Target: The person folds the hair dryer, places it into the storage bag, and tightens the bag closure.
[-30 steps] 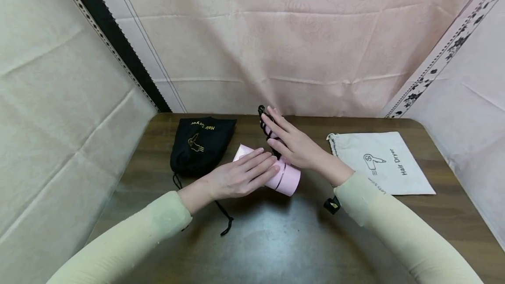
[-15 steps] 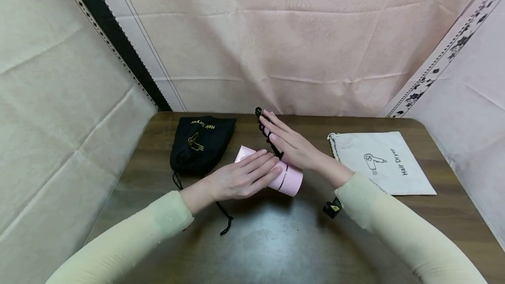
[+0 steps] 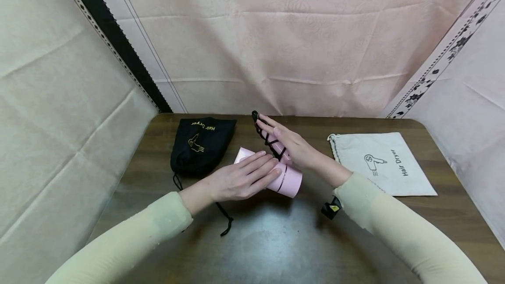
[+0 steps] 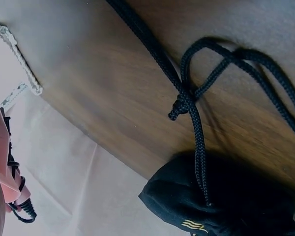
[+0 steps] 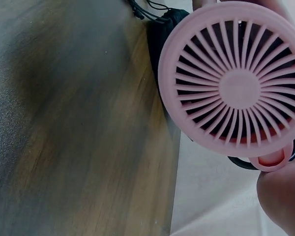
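A pink hair dryer point(image 3: 289, 182) is in the middle of the head view, its barrel slanting down to the right. My left hand point(image 3: 236, 178) holds the barrel, fingers laid across its top and thumb hidden. My right hand point(image 3: 293, 143) is against the right side of the dryer's handle point(image 3: 278, 146), with nearly straight fingers reaching along it to its far end. Black cord point(image 3: 266, 139) is wound around the handle. The right wrist view shows the dryer's round slatted grille point(image 5: 239, 88), with part of a hand point(image 5: 285, 196) below it.
A black drawstring pouch point(image 3: 201, 148) marked Hair Dryer lies at the back left, its black drawstring point(image 3: 225, 218) trailing forward. A white pouch point(image 3: 382, 165) lies flat at the right. The wooden table point(image 3: 268, 249) meets cloth hangings point(image 3: 256, 56) behind and at both sides.
My right hand and the handle's far end have shifted slightly left and toward me, showing more of the handle. My left hand and the barrel have barely moved.
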The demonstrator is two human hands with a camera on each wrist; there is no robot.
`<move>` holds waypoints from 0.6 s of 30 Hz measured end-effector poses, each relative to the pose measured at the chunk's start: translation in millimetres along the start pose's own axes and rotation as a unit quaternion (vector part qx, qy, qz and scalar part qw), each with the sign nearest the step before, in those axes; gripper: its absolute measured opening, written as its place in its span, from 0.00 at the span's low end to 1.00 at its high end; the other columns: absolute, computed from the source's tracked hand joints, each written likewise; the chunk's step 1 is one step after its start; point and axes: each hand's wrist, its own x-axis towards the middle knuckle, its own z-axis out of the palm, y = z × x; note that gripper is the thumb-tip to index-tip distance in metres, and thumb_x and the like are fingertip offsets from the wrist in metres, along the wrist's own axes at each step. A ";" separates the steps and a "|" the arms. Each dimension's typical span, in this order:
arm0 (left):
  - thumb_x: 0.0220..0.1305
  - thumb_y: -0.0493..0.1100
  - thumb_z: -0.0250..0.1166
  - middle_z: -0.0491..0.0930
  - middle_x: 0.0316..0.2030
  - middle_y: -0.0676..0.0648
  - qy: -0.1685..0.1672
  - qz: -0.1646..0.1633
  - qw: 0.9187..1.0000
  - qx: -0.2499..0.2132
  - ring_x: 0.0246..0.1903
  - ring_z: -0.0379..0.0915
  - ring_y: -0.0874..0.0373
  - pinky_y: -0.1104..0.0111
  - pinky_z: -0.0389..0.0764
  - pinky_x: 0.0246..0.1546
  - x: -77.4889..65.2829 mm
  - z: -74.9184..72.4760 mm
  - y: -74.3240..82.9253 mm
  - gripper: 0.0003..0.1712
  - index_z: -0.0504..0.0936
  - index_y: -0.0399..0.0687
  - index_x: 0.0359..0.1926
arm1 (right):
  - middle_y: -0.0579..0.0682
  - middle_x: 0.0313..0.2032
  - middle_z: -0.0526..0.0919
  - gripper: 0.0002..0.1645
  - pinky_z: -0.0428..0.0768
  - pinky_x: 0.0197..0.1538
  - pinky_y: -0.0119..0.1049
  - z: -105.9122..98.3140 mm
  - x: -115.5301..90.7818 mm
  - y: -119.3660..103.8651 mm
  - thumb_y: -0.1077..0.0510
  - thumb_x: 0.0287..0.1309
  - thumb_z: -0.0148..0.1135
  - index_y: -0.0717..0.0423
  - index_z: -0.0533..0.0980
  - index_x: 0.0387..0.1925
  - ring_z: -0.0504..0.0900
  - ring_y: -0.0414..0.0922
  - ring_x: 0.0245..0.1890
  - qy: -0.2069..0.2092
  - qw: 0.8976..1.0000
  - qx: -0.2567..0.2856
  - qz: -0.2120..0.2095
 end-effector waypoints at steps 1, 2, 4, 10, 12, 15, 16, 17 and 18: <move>0.72 0.42 0.49 0.73 0.59 0.33 0.002 0.000 1.000 0.002 0.59 0.71 0.42 0.51 0.68 0.63 0.4 0.6 0.0 0.23 0.71 0.33 0.62 | 0.40 0.75 0.49 0.28 0.56 0.70 0.39 -0.4 -0.1 -0.7 0.52 0.77 0.25 0.43 0.57 0.73 0.53 0.38 0.72 -0.001 1.000 0.001 0.003; 0.72 0.43 0.48 0.74 0.58 0.33 0.003 0.000 1.000 0.001 0.59 0.72 0.42 0.51 0.68 0.63 0.6 1.4 0.2 0.23 0.71 0.34 0.61 | 0.39 0.75 0.49 0.28 0.64 0.64 0.34 -0.8 -0.1 -1.0 0.52 0.77 0.25 0.44 0.57 0.73 0.56 0.37 0.70 -0.002 1.000 0.002 0.006; 0.73 0.43 0.47 0.74 0.58 0.33 0.005 -0.007 1.000 -0.003 0.58 0.72 0.42 0.51 0.69 0.62 0.8 2.8 0.5 0.23 0.72 0.34 0.61 | 0.38 0.75 0.50 0.28 0.75 0.43 0.27 -1.7 0.6 -2.3 0.53 0.77 0.25 0.44 0.58 0.73 0.76 0.39 0.52 -0.008 1.000 0.017 0.021; 0.76 0.47 0.43 0.75 0.57 0.35 0.008 -0.023 1.000 -0.004 0.56 0.74 0.41 0.53 0.71 0.60 1.3 8.0 2.7 0.23 0.74 0.36 0.59 | 0.43 0.74 0.54 0.29 0.58 0.09 0.29 -5.8 3.2 -16.8 0.53 0.77 0.22 0.50 0.59 0.72 0.56 0.42 0.07 -0.027 0.993 0.095 0.070; 0.76 0.47 0.44 0.75 0.57 0.35 0.006 -0.023 1.000 -0.002 0.56 0.74 0.41 0.53 0.71 0.60 2.5 8.8 4.3 0.24 0.74 0.36 0.59 | 0.45 0.74 0.55 0.30 0.59 0.09 0.30 -7.3 2.6 -22.8 0.54 0.77 0.22 0.53 0.59 0.72 0.56 0.42 0.06 -0.032 0.991 0.100 0.079; 0.75 0.47 0.45 0.74 0.58 0.35 -0.005 -0.024 1.000 -0.003 0.57 0.73 0.41 0.52 0.70 0.62 4.1 8.8 6.8 0.24 0.73 0.36 0.60 | 0.46 0.74 0.53 0.30 0.59 0.08 0.31 -8.1 1.3 -26.6 0.53 0.77 0.21 0.55 0.60 0.71 0.57 0.42 0.07 -0.034 0.991 0.101 0.083; 0.75 0.47 0.45 0.74 0.58 0.35 -0.009 -0.025 1.000 -0.004 0.58 0.72 0.41 0.52 0.69 0.62 4.5 8.5 7.4 0.24 0.72 0.36 0.61 | 0.46 0.75 0.52 0.30 0.58 0.08 0.31 -8.2 0.7 -26.5 0.52 0.77 0.21 0.55 0.60 0.71 0.60 0.43 0.08 -0.033 0.992 0.096 0.080; 0.75 0.47 0.46 0.73 0.59 0.35 -0.013 -0.026 1.000 -0.006 0.58 0.71 0.41 0.52 0.68 0.63 4.7 8.1 7.8 0.24 0.72 0.36 0.61 | 0.46 0.75 0.52 0.31 0.58 0.08 0.31 -8.1 0.3 -26.4 0.51 0.77 0.21 0.55 0.60 0.71 0.66 0.42 0.11 -0.032 0.992 0.097 0.079; 0.75 0.47 0.46 0.73 0.59 0.35 -0.016 -0.027 0.999 -0.006 0.59 0.71 0.40 0.52 0.68 0.63 4.9 7.7 8.0 0.24 0.71 0.36 0.62 | 0.46 0.74 0.53 0.31 0.64 0.12 0.28 -8.2 0.3 -26.5 0.51 0.77 0.21 0.55 0.60 0.71 0.74 0.42 0.18 -0.031 0.992 0.095 0.076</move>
